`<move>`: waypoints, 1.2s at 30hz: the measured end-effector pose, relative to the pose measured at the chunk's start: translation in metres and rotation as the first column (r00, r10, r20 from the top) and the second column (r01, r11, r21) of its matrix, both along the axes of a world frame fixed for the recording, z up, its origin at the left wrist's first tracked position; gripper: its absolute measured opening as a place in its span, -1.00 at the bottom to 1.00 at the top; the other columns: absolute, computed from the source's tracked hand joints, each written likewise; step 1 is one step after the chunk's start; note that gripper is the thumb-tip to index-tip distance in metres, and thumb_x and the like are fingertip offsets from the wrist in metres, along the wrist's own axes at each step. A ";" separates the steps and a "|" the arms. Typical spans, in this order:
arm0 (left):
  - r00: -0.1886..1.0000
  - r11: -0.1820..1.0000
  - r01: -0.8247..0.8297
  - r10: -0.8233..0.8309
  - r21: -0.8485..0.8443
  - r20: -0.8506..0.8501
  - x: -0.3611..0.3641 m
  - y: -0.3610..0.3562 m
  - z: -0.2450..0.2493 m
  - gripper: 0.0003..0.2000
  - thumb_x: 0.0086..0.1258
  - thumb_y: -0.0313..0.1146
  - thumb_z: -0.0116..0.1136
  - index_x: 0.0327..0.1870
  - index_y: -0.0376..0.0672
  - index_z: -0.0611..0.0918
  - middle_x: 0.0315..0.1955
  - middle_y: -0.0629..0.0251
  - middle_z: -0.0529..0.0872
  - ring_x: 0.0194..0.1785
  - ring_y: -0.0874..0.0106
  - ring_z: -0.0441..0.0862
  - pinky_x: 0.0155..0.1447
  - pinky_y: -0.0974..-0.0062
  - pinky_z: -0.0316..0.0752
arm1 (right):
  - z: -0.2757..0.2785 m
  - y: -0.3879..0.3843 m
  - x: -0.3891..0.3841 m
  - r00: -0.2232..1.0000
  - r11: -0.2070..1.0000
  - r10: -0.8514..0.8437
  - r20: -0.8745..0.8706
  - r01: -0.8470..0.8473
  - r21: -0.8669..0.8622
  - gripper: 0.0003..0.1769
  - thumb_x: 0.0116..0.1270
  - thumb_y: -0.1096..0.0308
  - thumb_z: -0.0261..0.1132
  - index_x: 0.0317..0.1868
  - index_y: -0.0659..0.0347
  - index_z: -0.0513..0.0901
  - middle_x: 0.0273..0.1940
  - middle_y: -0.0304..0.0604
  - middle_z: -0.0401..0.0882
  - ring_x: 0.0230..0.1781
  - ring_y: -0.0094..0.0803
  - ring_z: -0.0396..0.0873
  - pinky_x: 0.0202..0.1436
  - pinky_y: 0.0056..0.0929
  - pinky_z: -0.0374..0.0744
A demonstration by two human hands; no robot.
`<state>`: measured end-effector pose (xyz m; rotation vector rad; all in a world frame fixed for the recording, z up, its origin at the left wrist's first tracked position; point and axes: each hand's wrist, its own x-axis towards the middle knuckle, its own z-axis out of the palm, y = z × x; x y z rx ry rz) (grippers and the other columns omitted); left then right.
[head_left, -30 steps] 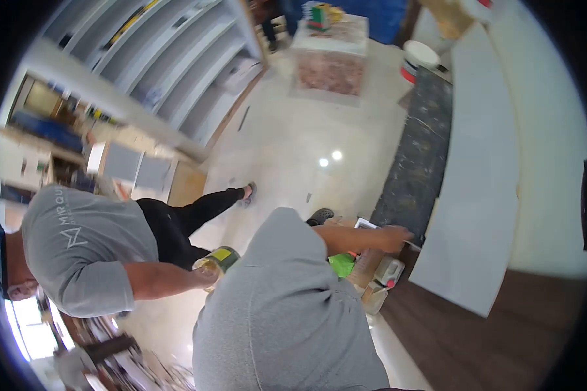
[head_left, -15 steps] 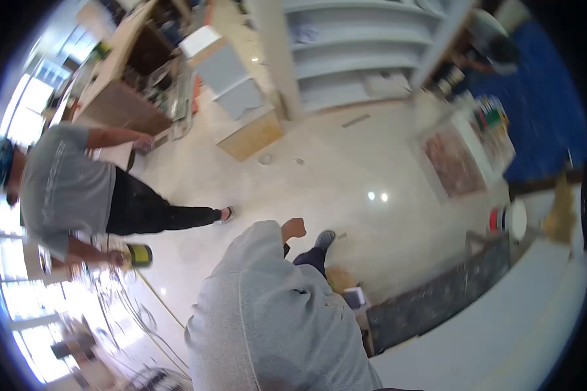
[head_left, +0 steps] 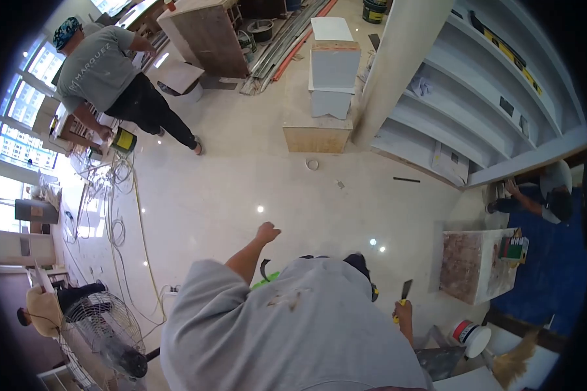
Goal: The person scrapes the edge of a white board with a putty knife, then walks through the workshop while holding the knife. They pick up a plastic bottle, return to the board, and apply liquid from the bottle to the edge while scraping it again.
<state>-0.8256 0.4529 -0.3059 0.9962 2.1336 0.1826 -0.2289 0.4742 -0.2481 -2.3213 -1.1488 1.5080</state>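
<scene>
My left hand (head_left: pixel 267 232) hangs in front of my body above the shiny floor, its fingers loosely curled with nothing seen in them. Low on the right, my right hand (head_left: pixel 404 313) grips a putty knife (head_left: pixel 406 290) by its yellow handle, blade pointing up and away. My grey shirt (head_left: pixel 306 332) fills the bottom of the view. Past its front edge show a green item (head_left: pixel 265 279) and a dark curved piece (head_left: pixel 264 268), both mostly hidden. A white bucket with a red and dark band (head_left: pixel 471 337) lies near my right hand.
White shelving (head_left: pixel 476 104) holds a spirit level (head_left: pixel 505 51). Stacked boxes (head_left: pixel 332 72) stand beside it. A person carries a bucket (head_left: pixel 124 139) at left; others are at far right and lower left. A fan (head_left: pixel 114 339) and cables (head_left: pixel 119 228) occupy the left. A stained white box (head_left: pixel 479 264) stands right.
My view has turned, bringing the shelving, fan and more people into sight. My right hand with the putty knife now shows. The bucket-carrying person appears higher in the view.
</scene>
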 end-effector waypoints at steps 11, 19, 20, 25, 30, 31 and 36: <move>0.925 0.885 0.324 -0.371 -0.334 -0.086 0.003 -0.121 -0.018 -0.73 0.16 -0.15 0.08 -0.37 -0.15 0.68 -0.22 0.15 0.66 -0.16 0.17 0.59 -0.04 0.30 0.47 | -0.035 0.217 -0.096 0.844 0.845 0.533 -0.056 -0.534 -0.003 -0.81 0.18 0.29 0.21 -0.36 0.22 0.41 -0.66 -0.20 0.43 -0.74 -0.41 0.47 -0.67 -0.41 0.46; 0.677 0.682 -0.730 0.730 0.040 -0.089 0.012 -0.046 0.073 -0.61 0.10 -0.03 0.13 -0.59 -0.25 0.66 -0.60 0.04 0.63 -0.43 0.17 0.60 -0.24 0.29 0.45 | -0.060 0.355 -0.162 0.498 0.494 0.865 0.064 -0.823 -0.280 -0.78 0.11 0.30 0.25 -0.47 0.29 0.45 -0.66 -0.15 0.49 -0.73 -0.37 0.51 -0.67 -0.41 0.47; 0.685 0.695 -0.718 0.716 0.044 -0.135 0.012 -0.043 0.069 -0.58 0.14 0.01 0.07 -0.59 -0.23 0.66 -0.59 0.03 0.64 -0.42 0.16 0.60 -0.21 0.28 0.44 | -0.058 0.371 -0.173 0.441 0.443 0.895 0.067 -0.860 -0.255 -0.78 0.11 0.30 0.25 -0.44 0.29 0.46 -0.64 -0.13 0.50 -0.72 -0.37 0.52 -0.65 -0.40 0.48; 0.753 0.765 -0.639 0.598 -0.085 -0.275 0.020 -0.083 0.005 -0.43 0.32 0.05 -0.26 -0.66 -0.17 0.65 -0.59 0.09 0.64 -0.38 0.12 0.58 -0.11 0.27 0.39 | -0.041 0.424 -0.276 0.328 0.351 0.935 0.131 -0.908 -0.230 -0.76 0.12 0.29 0.26 -0.32 0.29 0.47 -0.61 -0.11 0.53 -0.68 -0.36 0.54 -0.58 -0.36 0.51; 0.920 0.892 -0.316 0.371 -0.323 0.127 0.010 -0.162 -0.097 -0.69 0.23 -0.09 -0.04 -0.51 -0.08 0.66 -0.48 0.17 0.69 -0.31 0.23 0.64 -0.28 0.19 0.49 | -0.037 0.433 -0.404 0.257 0.275 0.934 0.248 -0.961 -0.039 -0.66 0.16 0.17 0.22 -0.25 0.32 0.46 -0.61 -0.06 0.53 -0.66 -0.28 0.55 -0.54 -0.34 0.51; 0.386 0.592 -0.751 0.752 -0.290 0.535 0.001 -0.177 -0.114 -0.66 0.24 -0.10 -0.02 -0.52 -0.17 0.64 -0.50 0.16 0.68 -0.36 0.28 0.65 -0.32 0.23 0.50 | -0.023 0.433 -0.442 0.284 0.297 0.931 0.229 -0.955 -0.025 -0.63 0.16 0.16 0.21 -0.22 0.32 0.45 -0.57 -0.02 0.54 -0.60 -0.22 0.56 -0.48 -0.31 0.51; 0.419 0.453 -0.859 0.890 -0.238 0.179 -0.120 -0.176 -0.070 -0.68 0.22 -0.19 0.10 -0.59 -0.30 0.58 -0.66 0.14 0.63 -0.61 0.38 0.57 -0.51 0.38 0.47 | -0.007 0.368 -0.562 0.287 0.238 0.919 0.270 -0.950 0.200 -0.55 0.18 0.13 0.20 -0.10 0.33 0.40 -0.26 0.18 0.55 -0.19 0.05 0.53 -0.13 -0.14 0.47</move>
